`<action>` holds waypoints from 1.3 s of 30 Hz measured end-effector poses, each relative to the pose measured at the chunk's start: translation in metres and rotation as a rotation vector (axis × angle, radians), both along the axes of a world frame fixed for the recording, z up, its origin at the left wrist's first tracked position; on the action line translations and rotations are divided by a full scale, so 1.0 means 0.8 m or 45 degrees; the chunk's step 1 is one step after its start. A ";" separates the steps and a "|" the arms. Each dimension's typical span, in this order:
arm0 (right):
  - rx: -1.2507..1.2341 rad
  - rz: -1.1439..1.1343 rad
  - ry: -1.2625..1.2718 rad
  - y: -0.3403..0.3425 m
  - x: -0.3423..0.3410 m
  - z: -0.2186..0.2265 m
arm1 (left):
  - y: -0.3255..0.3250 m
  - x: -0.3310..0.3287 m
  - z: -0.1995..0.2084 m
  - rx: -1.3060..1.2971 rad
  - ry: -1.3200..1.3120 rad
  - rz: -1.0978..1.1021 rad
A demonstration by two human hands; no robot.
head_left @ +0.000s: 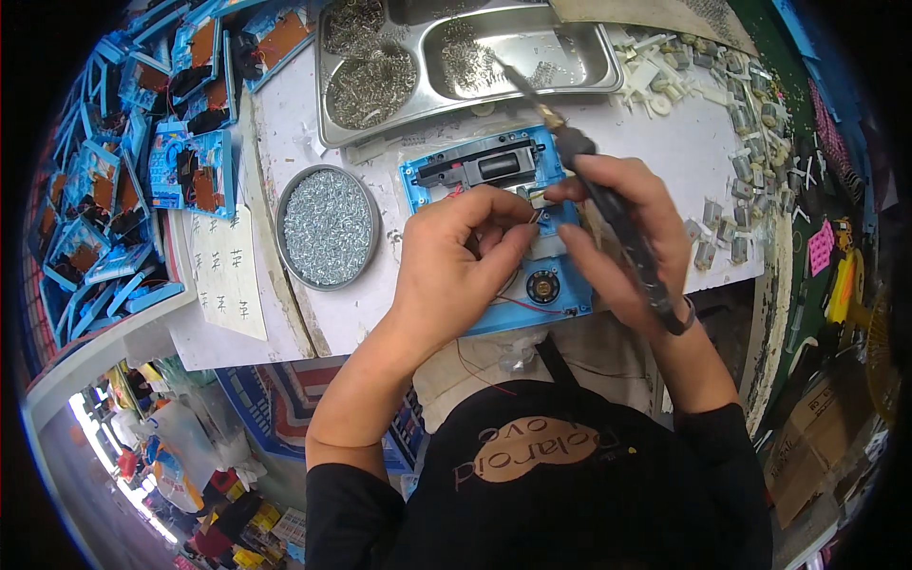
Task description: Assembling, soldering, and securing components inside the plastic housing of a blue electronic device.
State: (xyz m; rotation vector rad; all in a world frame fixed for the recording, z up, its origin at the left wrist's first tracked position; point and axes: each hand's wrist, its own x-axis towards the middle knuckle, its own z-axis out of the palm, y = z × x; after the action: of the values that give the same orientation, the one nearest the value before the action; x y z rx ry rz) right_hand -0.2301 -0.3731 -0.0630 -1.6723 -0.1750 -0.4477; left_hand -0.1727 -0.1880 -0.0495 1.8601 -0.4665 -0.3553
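A blue plastic housing (489, 321) lies on the table before me, fitted with a long black module (464, 171), a small round speaker (543, 287) and thin wires. My left hand (446, 266) is over its middle, thumb and fingers pinched together; what they grip is mostly hidden. From the right, my right hand (651, 214) holds a black screwdriver-like tool (608, 204) slanted across the palm, its thin metal tip pointing up and left, away from the housing. Its fingertips reach a small pale part (539, 200) beside the left fingertips.
A round dish of small silver screws (328, 228) stands left of the housing. Behind is a steel tray (522, 100) with springs and small metal parts. Blue housings (195, 166) pile up at the left. White plastic pieces and small motors (741, 166) lie scattered at the right.
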 end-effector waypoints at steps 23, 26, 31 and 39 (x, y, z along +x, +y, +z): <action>-0.179 0.214 0.075 -0.087 -0.068 0.029 | 0.016 -0.005 0.001 0.289 -0.545 -0.473; -0.233 0.235 0.081 -0.081 -0.061 0.028 | 0.017 -0.006 -0.001 0.279 -0.577 -0.459; -0.276 0.274 0.072 -0.075 -0.053 0.028 | 0.018 -0.007 -0.001 0.270 -0.577 -0.449; -0.305 0.311 0.069 -0.072 -0.046 0.029 | 0.018 -0.007 -0.002 0.249 -0.546 -0.456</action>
State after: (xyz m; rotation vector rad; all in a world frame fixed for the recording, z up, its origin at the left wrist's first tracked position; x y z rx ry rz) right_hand -0.2673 -0.4311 -0.0402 -1.8666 -0.4011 -0.2022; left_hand -0.1779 -0.1733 -0.0507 2.0466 -1.0988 -0.2419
